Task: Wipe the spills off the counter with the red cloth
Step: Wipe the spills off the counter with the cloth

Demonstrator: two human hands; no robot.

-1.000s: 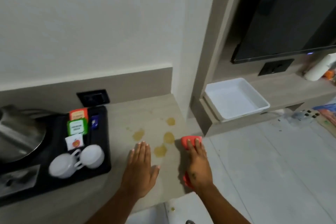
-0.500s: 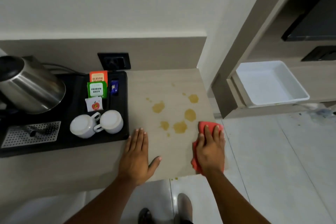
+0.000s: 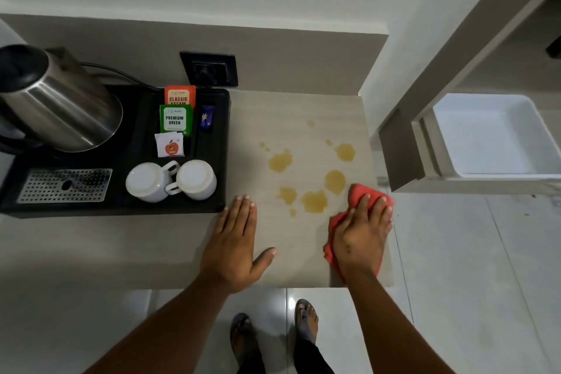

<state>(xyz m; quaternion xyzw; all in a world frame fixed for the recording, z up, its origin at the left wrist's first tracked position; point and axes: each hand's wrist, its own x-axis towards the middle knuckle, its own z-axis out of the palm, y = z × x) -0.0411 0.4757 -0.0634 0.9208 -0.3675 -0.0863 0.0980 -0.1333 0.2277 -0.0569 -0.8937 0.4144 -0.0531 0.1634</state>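
Several yellow-brown spills [image 3: 314,200] dot the beige counter [image 3: 297,118] near its right end. The red cloth [image 3: 356,193] lies crumpled at the counter's right front corner, just right of the nearest spills. My right hand [image 3: 361,237] presses flat on top of the cloth, fingers spread over it. My left hand [image 3: 235,243] rests flat on the bare counter to the left of the spills, fingers together, thumb out, holding nothing.
A black tray [image 3: 221,155] at left carries a steel kettle [image 3: 57,106], two upturned white cups [image 3: 173,181] and tea sachets [image 3: 176,118]. A wall socket [image 3: 209,68] sits behind. A white bin [image 3: 498,136] stands on a lower shelf at right. My feet [image 3: 305,319] show on the tiled floor below.
The view has tilted down and come closer over the counter. My right hand with the cloth has edged slightly toward the spills. My left hand stays flat on the counter.
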